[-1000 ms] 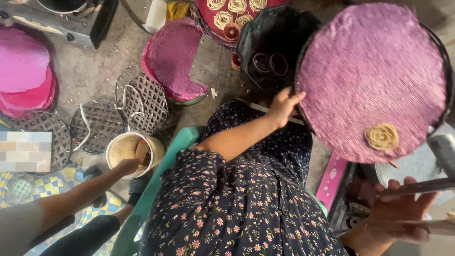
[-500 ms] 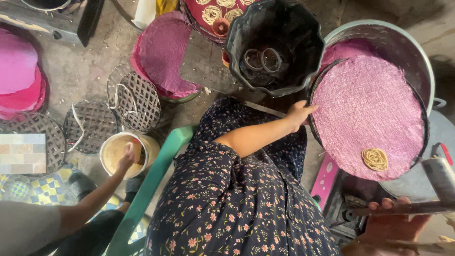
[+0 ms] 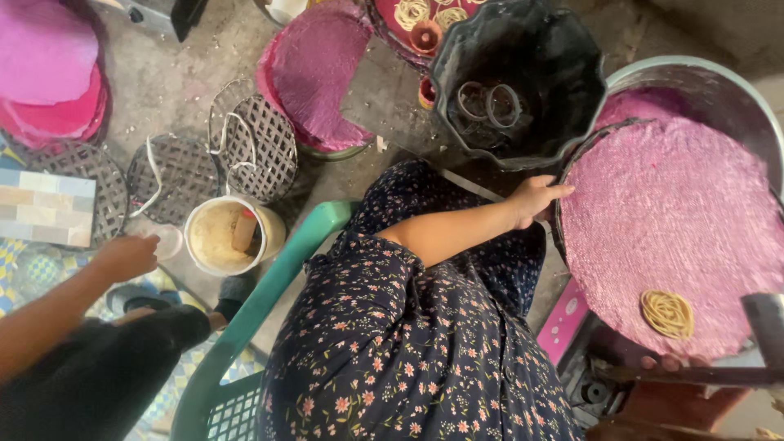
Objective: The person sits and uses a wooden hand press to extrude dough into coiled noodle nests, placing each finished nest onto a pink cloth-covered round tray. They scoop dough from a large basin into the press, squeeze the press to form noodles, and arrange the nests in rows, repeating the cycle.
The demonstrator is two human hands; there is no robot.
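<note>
- At the far left, a stack of pink round mats [image 3: 45,77] lies on the floor, with a dark lattice disc [image 3: 90,175] just below it.
- Low on the left, another person's hand [image 3: 126,257] reaches in over a dark sleeve; it hovers near a small clear cup [image 3: 167,239] and its fingers are loosely curled around nothing.
- Just right of that hand stands a cream bucket [image 3: 224,237] of pale batter with a stick in it.
- Above the bucket, two more lattice discs [image 3: 253,147] with white cord loops lie overlapping.
- Further up, a magenta woven mat [image 3: 318,69] rests on a bowl.
- In the middle, a green plastic chair [image 3: 269,302] shows beside the wearer's dark floral dress [image 3: 408,351].
- A black scalloped tub [image 3: 523,73] stands above the lap, holding a few rings.
- The wearer's left hand [image 3: 535,198] stretches out from the lap and its fingertips touch the left edge of the big pink woven tray [image 3: 670,220]; the grip is flat and open, pressing rather than clasping.
- That tray lies tilted over a large metal pot [image 3: 710,86] at the right, and one coiled yellow noodle spiral [image 3: 667,313] sits near its lower edge.
- At the bottom right, fingertips of the right hand [image 3: 674,361] peep from under the tray's rim by a dark metal bar [image 3: 694,376]; I cannot tell how its grip stands.
</note>
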